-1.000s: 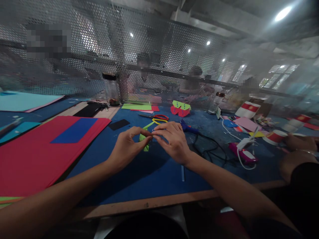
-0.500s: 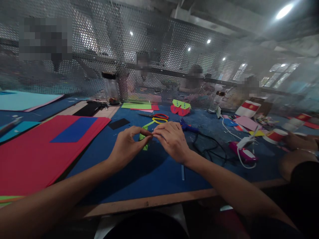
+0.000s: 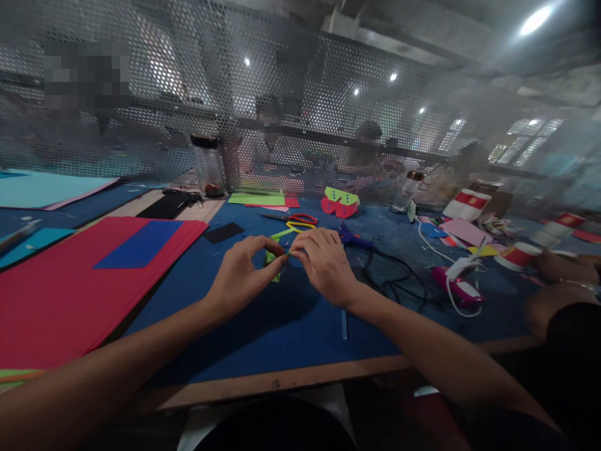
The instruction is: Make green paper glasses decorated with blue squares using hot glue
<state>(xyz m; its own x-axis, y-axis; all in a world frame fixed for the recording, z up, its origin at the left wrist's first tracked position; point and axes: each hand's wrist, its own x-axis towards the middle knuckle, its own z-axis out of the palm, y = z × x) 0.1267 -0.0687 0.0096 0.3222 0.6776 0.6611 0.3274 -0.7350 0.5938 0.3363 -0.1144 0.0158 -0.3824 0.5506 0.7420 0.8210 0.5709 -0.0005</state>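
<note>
Over the middle of the blue tabletop, my left hand [image 3: 244, 269] and my right hand [image 3: 323, 263] meet at the fingertips. Both are closed in a pinch on a small green piece of paper [image 3: 288, 253], of which only a sliver shows. Behind the left fingers lie light green paper pieces [image 3: 275, 274], partly hidden. Just beyond the hands are red-handled scissors [image 3: 303, 218] and a yellow handle [image 3: 300, 227]. A blue glue gun [image 3: 357, 239] with a black cord rests right of my right hand. Below that hand lies a clear glue stick [image 3: 344, 326].
Red sheets [image 3: 56, 294] with a blue rectangle [image 3: 139, 245] cover the left side. A green-and-red paper cutout [image 3: 340, 203] stands at the back near jars [image 3: 209, 166]. At right are a purple device [image 3: 462, 291], paper cups [image 3: 518, 255] and another person's hand [image 3: 568, 269].
My fingertips have shifted slightly, and a sliver of green now shows between them. The other things on the table have stayed in place.
</note>
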